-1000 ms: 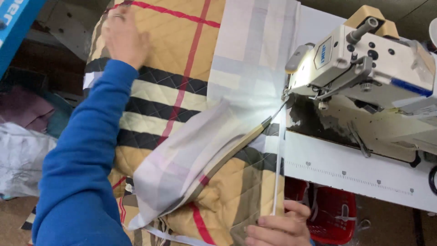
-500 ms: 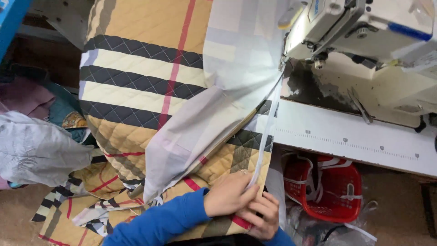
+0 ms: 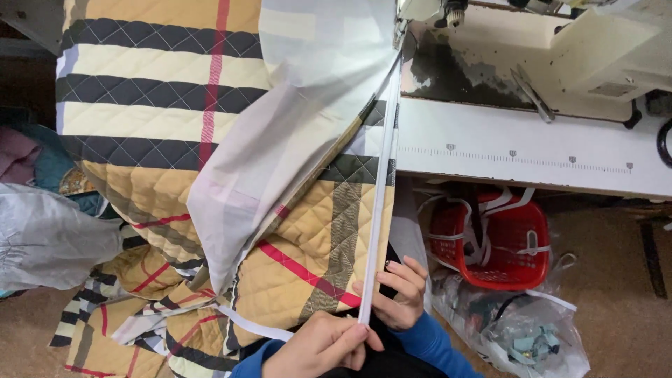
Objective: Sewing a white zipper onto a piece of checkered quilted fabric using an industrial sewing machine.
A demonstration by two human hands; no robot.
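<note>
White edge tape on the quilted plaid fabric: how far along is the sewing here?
Done: the white tape already runs along the quilted fabric edge, from the sewing machine at the top down to the hands. In hand: the left hand and right hand pinch the tape's lower end at the fabric corner. Left: loose tape trails past that corner, unattached.

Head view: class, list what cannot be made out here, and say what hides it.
- Sewing machine: top cut off by frame edge.
- Needle area: hidden behind grey lining.
- Left hand: wrist cut off at bottom edge.
- Red basket contents: too tangled to tell.
</note>
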